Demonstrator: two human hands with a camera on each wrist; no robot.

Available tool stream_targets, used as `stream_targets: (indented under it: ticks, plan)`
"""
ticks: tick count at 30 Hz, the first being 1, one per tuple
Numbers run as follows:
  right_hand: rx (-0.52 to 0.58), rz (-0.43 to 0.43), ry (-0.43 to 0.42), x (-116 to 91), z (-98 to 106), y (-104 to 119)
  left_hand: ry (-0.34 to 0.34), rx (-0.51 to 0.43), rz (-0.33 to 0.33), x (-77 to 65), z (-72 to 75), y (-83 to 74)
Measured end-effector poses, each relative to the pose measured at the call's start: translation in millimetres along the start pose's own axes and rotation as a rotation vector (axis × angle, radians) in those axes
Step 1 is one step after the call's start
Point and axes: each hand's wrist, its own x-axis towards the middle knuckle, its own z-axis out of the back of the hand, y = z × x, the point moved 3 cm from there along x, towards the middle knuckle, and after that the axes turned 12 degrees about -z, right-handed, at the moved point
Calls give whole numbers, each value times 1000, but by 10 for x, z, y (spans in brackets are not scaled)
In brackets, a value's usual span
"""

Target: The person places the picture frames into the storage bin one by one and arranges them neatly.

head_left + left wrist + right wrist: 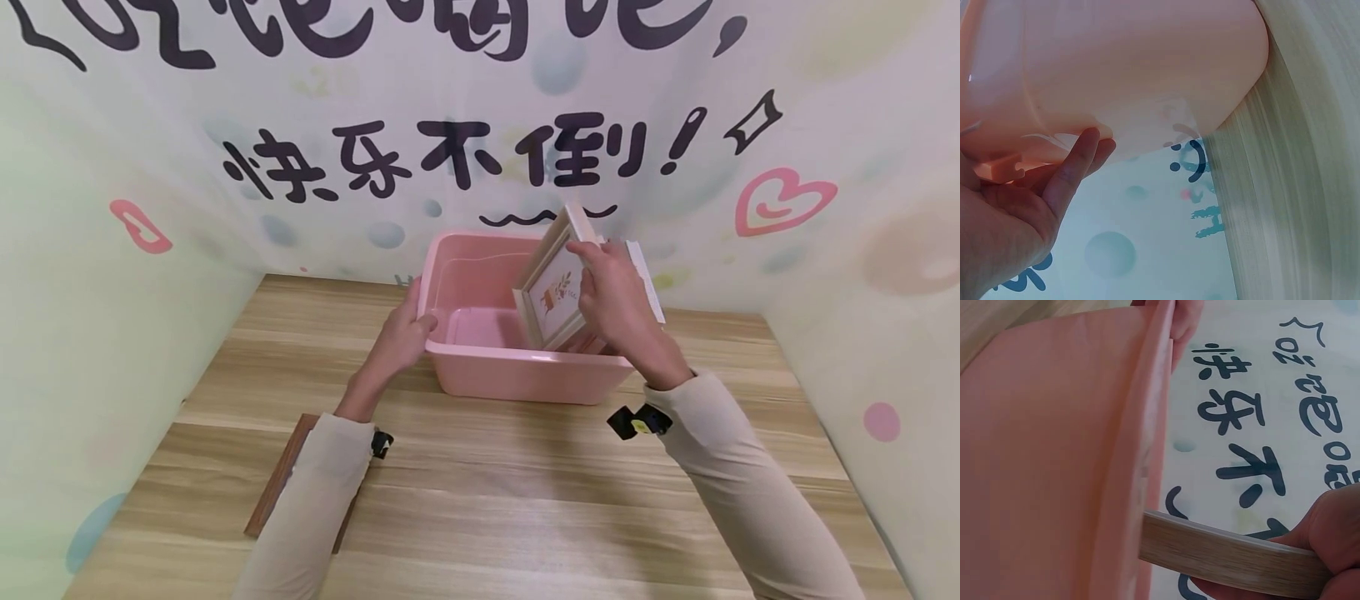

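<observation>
A pink plastic basin (517, 379) stands against the back wall. My left hand (405, 333) grips its left rim, with fingers under the lip in the left wrist view. My right hand (618, 300) holds a light wooden picture frame (531, 312), tilted inside the basin's right part with its lower end below the rim. Its picture shows a reddish pot with leafy sprigs. In the right wrist view the frame's wood-grain edge (1229, 553) runs into the hand. Behind the right hand a white-edged flat thing (647, 279) sticks up at the basin's right end, mostly hidden.
On the wood-grain table (480, 492) lies a brown-edged flat object (281, 475), largely covered by my left forearm. A printed wall cloth (390, 225) closes off the back, directly behind the basin, and similar cloth stands at both sides.
</observation>
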Motion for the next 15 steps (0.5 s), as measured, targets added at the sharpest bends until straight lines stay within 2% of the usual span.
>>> stream_targets:
  ticks: [8, 15]
  plan:
    - [-62, -7, 15, 56, -173, -44, 1, -6, -1, 4, 1, 3]
    - [-58, -74, 74, 80, -311, -82, -2, -5, -11, -2, 4, -1]
